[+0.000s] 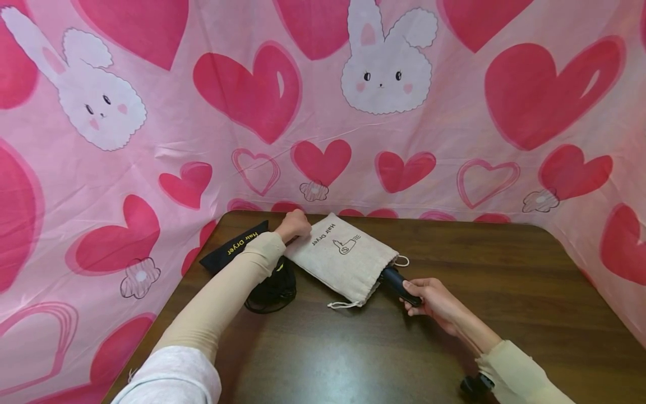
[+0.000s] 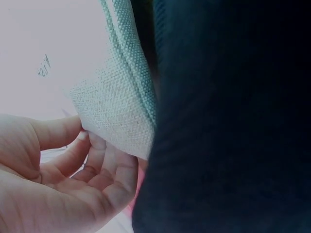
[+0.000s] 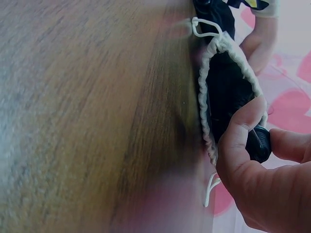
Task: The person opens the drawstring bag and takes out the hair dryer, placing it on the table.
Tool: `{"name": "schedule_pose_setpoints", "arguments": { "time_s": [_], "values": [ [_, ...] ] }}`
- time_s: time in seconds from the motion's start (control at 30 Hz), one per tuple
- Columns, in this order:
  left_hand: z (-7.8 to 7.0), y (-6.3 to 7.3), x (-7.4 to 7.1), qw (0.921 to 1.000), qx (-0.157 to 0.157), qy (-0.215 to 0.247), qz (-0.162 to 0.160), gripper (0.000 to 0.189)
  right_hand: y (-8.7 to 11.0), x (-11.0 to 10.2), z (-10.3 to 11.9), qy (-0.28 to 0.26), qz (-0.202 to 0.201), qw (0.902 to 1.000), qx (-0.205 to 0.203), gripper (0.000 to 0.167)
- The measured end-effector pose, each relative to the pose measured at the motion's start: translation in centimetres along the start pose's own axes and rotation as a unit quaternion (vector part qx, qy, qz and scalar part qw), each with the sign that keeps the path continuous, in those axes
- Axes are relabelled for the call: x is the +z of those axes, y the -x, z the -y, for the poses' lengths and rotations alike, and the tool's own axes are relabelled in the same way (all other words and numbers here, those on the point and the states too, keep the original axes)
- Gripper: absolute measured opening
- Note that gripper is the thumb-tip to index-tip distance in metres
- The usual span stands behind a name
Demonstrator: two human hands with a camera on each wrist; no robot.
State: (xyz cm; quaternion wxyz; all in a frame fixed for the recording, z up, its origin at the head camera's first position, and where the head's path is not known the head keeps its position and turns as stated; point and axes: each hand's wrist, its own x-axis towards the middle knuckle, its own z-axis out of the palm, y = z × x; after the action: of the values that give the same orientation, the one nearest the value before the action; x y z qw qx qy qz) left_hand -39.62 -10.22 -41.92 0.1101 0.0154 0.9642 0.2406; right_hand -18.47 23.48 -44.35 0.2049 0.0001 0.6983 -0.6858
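A cream cloth drawstring bag (image 1: 348, 252) printed "Hair Dryer" lies across the back middle of the table. My left hand (image 1: 294, 224) pinches its closed far corner, and the left wrist view shows the thumb and fingertips on the woven fabric (image 2: 114, 107). From the gathered mouth a dark handle (image 1: 398, 285) sticks out, apparently a hair dryer's. My right hand (image 1: 434, 306) grips the handle's end between thumb and fingers. In the right wrist view the bag's mouth (image 3: 204, 107) gapes round it, with a dark interior; the rest of the object is hidden inside the bag.
A black bag (image 1: 234, 245) with yellow "Hair Dryer" lettering lies left of the cream one, partly behind my left forearm. Its dark cord end (image 1: 275, 289) spreads on the wooden table (image 1: 504, 269). A pink heart-and-rabbit cloth (image 1: 313, 112) stands round the table's back and sides.
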Motion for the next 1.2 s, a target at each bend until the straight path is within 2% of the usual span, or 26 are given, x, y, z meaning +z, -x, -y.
{"name": "schedule_pose_setpoints", "arguments": {
  "time_s": [0.03,0.07,0.17,0.2,0.33,0.4,0.43,0.73,1.2],
  "values": [
    [0.0,0.0,0.0,1.0,-0.002,0.001,0.001,0.038,0.1,0.0,0.0,0.0,0.0,1.0,-0.001,0.04],
    [-0.8,1.2,-0.6,0.9999,-0.012,-0.004,0.007,0.039,0.1,0.0,0.0,0.001,0.002,1.0,-0.002,0.04],
    [-0.8,1.1,-0.7,0.9998,-0.014,-0.009,0.007,0.039,0.2,0.0,0.0,0.0,0.001,1.0,-0.002,0.04],
    [0.1,-0.2,0.0,1.0,-0.005,-0.005,0.002,0.038,0.3,0.0,0.0,-0.001,0.001,1.0,-0.002,0.039],
    [0.1,-0.3,0.0,0.9999,-0.008,0.006,0.004,0.038,0.3,0.0,-0.1,-0.002,0.001,1.0,-0.002,0.04],
    [0.2,-0.3,0.0,0.9999,-0.007,0.01,0.003,0.039,0.4,0.0,-0.1,-0.001,0.001,1.0,-0.002,0.04],
    [-0.7,1.1,-0.7,0.9998,-0.016,0.008,0.009,0.039,0.4,0.0,-0.1,-0.001,0.001,1.0,-0.002,0.04],
    [-0.6,1.6,-0.6,1.0,-0.006,0.006,-0.003,0.042,0.8,0.2,-0.2,-0.005,-0.006,1.0,0.004,0.038],
    [-0.4,1.8,-0.8,0.9997,-0.004,0.025,0.002,0.042,1.2,0.2,-0.4,-0.001,-0.005,1.0,0.005,0.038]
  ]
}}
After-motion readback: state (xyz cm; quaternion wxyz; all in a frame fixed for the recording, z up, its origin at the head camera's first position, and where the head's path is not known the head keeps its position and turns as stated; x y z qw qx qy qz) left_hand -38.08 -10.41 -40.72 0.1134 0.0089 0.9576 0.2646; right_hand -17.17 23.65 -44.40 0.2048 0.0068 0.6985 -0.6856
